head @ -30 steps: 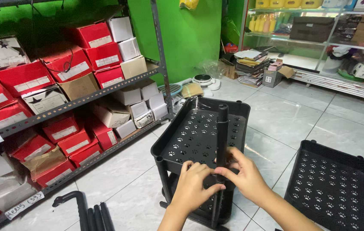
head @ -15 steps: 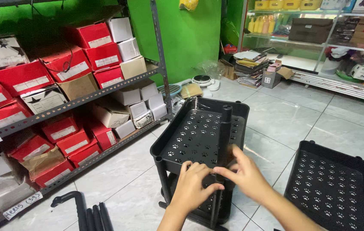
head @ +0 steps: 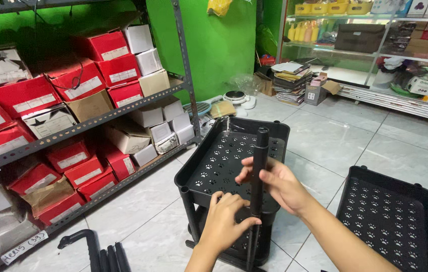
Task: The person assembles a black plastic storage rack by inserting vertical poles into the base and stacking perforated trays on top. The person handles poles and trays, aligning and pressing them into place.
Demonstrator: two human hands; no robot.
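Tiled floor [head: 325, 146], hands [head: 254, 201] gripping pole [head: 258, 171], tray [head: 224, 161]

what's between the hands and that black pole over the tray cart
Nothing visible. Both hands already touch the black pole: the right hand wraps its middle, the left hand pinches it lower down, just above the top tray of the cart.

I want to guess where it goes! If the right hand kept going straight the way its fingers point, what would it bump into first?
The right hand points leftward and already wraps the upright black pole. Past that, it would probably meet the left rim of the black perforated tray, though depth is hard to judge.
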